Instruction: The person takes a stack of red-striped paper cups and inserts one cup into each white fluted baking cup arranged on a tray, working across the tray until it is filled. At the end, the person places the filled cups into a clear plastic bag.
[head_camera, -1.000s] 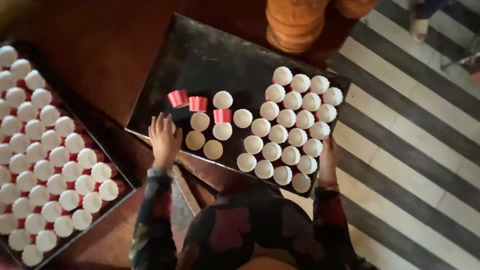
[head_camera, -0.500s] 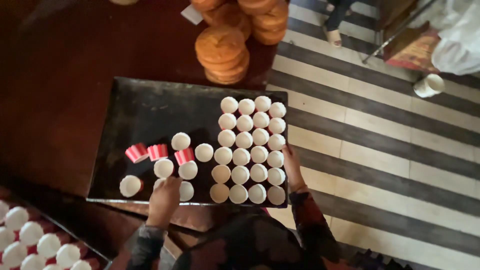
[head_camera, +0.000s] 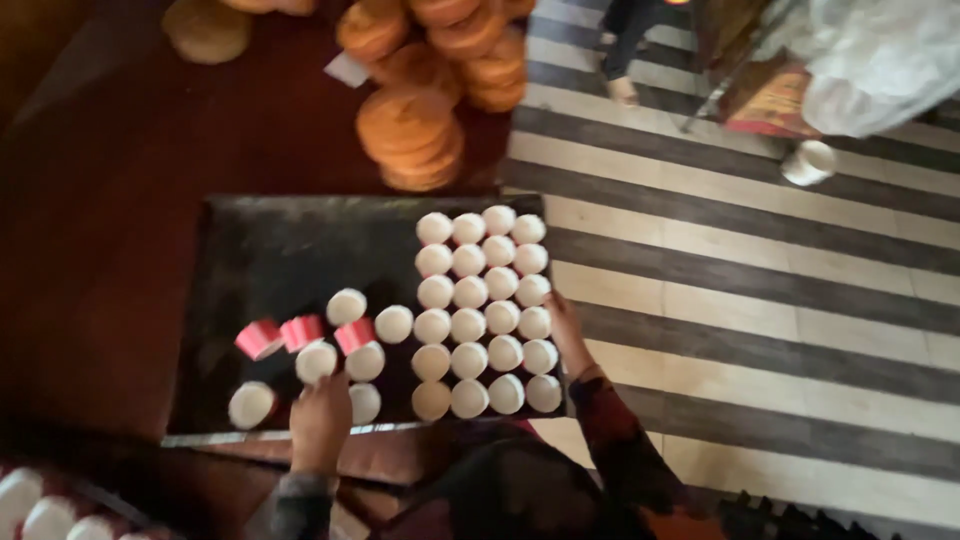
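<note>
At the far lower left, round white-topped cups (head_camera: 40, 505) sit in rows in a second tray that is only partly in view. On the dark brown wooden worktop (head_camera: 110, 200) lies a large black rectangular baking tray (head_camera: 270, 250). Near its lower left corner stands one lone white paper cup (head_camera: 251, 404). Just right of it, your left hand (head_camera: 320, 420) rests at the tray's near edge, fingers reaching up towards the white cup (head_camera: 316, 361) under three tipped red-sided paper cups (head_camera: 300, 333); whether it grips anything, I cannot tell. Further right, a tight block of white paper cups (head_camera: 483, 310) fills the tray's right side. Your right hand (head_camera: 567, 335) lies flat against that block's right edge, fingers extended, holding nothing. Behind the tray are stacked round golden-brown breads (head_camera: 415, 125). To the right runs a striped floor (head_camera: 760, 300).
</note>
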